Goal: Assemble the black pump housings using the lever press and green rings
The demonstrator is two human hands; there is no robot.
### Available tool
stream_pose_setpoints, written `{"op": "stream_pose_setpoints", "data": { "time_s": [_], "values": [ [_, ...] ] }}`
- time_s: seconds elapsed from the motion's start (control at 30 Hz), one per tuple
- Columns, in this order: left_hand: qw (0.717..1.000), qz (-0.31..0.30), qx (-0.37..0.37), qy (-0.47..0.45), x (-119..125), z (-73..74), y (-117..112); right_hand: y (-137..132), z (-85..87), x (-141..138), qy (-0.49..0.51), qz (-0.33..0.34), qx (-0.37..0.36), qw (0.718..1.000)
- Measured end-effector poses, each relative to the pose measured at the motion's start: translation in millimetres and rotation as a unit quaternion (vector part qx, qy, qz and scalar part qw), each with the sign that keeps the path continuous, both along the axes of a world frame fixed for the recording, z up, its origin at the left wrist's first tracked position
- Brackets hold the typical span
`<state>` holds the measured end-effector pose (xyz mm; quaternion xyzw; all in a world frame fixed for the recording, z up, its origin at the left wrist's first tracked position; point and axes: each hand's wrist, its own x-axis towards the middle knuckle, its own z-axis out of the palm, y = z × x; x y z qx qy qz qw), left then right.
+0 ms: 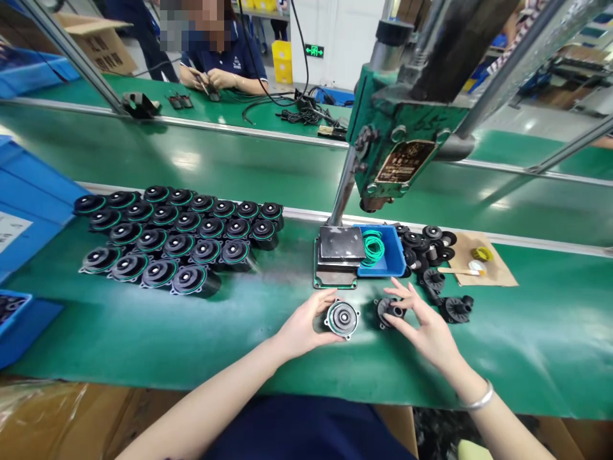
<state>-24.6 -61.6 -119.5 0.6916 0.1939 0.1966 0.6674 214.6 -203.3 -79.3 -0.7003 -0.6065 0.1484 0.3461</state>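
Note:
My left hand point(306, 326) is closed round a round black part with a pale rim point(341, 319), held just above the green mat with its face towards me. My right hand point(424, 322) has its fingers spread and its fingertips rest on a second black part point(389, 311) lying on the mat beside the first. Right behind both parts stands the dark base plate point(341, 244) of a green hand press point(402, 137). A small blue tray point(390, 255) holding green rubber rings point(372, 248) sits next to the plate.
Rows of finished black parts with green rings point(177, 236) fill the mat on the left. Loose black parts point(431, 255) and a cardboard sheet point(498, 271) lie on the right. Blue bins point(29, 204) stand at far left. A person point(225, 54) works across the conveyor belt point(239, 166).

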Motion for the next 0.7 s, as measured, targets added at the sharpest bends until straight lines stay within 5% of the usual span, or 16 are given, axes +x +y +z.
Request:
{"op": "stream_pose_setpoints", "data": {
  "time_s": [0.17, 0.33, 0.7],
  "values": [
    [0.996, 0.015, 0.076, 0.046, -3, -3.4, -1, 25, 31.7, -50, 0.043, -0.042, 0.029, 0.998],
    [0.984, 0.015, 0.167, 0.056, -3, -0.6, 1, 36, 24.5, -91, -0.056, 0.001, 0.089, 0.994],
    [0.985, 0.004, 0.170, 0.038, -3, 2.2, 3, 34, 22.3, -93, -0.097, -0.011, 0.094, 0.991]
  ]
}}
